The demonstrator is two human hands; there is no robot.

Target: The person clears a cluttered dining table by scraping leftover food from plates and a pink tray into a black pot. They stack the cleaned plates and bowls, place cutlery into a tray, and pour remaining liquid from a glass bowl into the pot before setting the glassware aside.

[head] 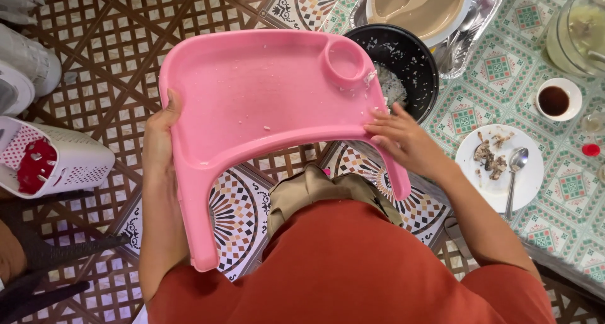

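I see the pink high-chair tray (265, 103) held up over the patterned tile floor (101, 53), its curved cut-out toward my body and its round cup well at the far right corner. My left hand (161, 147) has its grip wrapped on the tray's left edge, thumb on the top face and the other fingers hidden underneath. My right hand (403, 141) rests on the tray's right side near the rim, fingers spread flat on the surface and pinching nothing. White bits of food dot the tray.

Just beyond the tray's far right corner, a black bowl (409, 59) with rice scraps sits at the edge of the bench (554, 192), which wears a patterned cloth. Behind the bowl, a beige divided plate (419, 9) lies in a foil tray. To the right are a white plate (501, 173) with scraps and a spoon (515, 166), and a small cup of dark liquid (558, 99). A white basket (57, 163) stands on the floor at left.
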